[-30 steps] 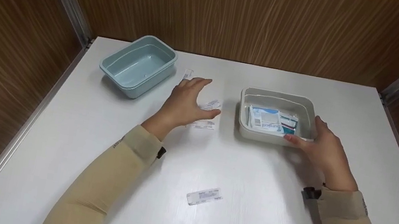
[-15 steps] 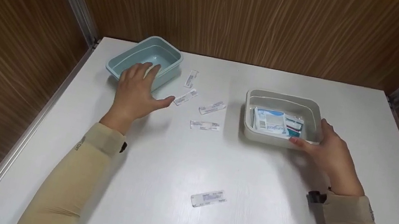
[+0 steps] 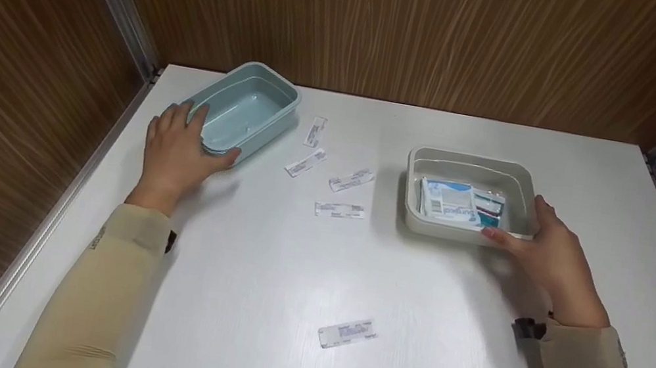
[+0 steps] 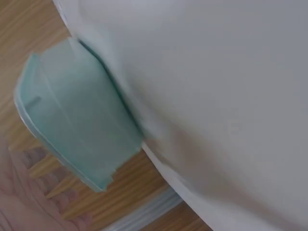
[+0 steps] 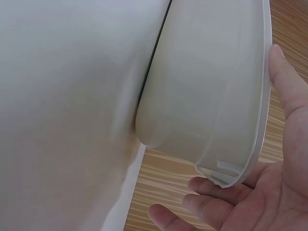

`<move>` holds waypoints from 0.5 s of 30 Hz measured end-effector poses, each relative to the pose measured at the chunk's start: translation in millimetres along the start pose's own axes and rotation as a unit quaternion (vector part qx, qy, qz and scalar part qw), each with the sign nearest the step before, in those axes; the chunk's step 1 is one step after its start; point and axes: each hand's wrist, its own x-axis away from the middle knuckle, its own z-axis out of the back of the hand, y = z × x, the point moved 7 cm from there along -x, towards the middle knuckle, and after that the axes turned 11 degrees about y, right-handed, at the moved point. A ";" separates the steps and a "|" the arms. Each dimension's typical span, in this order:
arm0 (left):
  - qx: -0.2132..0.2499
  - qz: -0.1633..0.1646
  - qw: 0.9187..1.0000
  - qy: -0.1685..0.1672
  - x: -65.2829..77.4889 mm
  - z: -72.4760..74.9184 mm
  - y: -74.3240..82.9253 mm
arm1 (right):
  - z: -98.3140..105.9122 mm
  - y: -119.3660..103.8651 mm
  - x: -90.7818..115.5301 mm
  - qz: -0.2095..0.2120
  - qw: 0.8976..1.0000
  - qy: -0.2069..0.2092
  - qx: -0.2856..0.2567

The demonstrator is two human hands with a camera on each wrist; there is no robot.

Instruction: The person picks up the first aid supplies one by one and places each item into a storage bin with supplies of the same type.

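In the head view, my left hand (image 3: 177, 152) is spread around the near-left corner of a blue-green plastic basin (image 3: 274, 130). The left wrist view shows those fingers (image 4: 45, 182) splayed beside its rim, not closed on it. My right hand (image 3: 555, 262) holds the near-right corner of a light grey plastic basin (image 3: 453, 233), thumb over the near rim. In the right wrist view its other fingers (image 5: 211, 207) curl about the corner. Inside the grey basin lie a white and blue packet marked "Surgical" (image 3: 450, 201) and a packet with green parts (image 3: 489, 206).
Several wrapped adhesive bandages lie on the white table (image 3: 254, 305) between the basins, including one bandage (image 3: 339, 210) in the nearest spot of that group. Another bandage (image 3: 347, 333) lies alone nearer the front. Wood-grain panels (image 3: 368, 24) enclose the back and sides.
My left hand has moved leftward from above the bandages to the blue-green basin's near-left corner, uncovering the bandages. My right hand stays at the grey basin.
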 end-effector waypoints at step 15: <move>-0.003 0.040 0.998 -0.049 -15.7 -11.9 -24.7 | -1.4 2.1 -0.8 -0.010 1.000 -0.009 0.000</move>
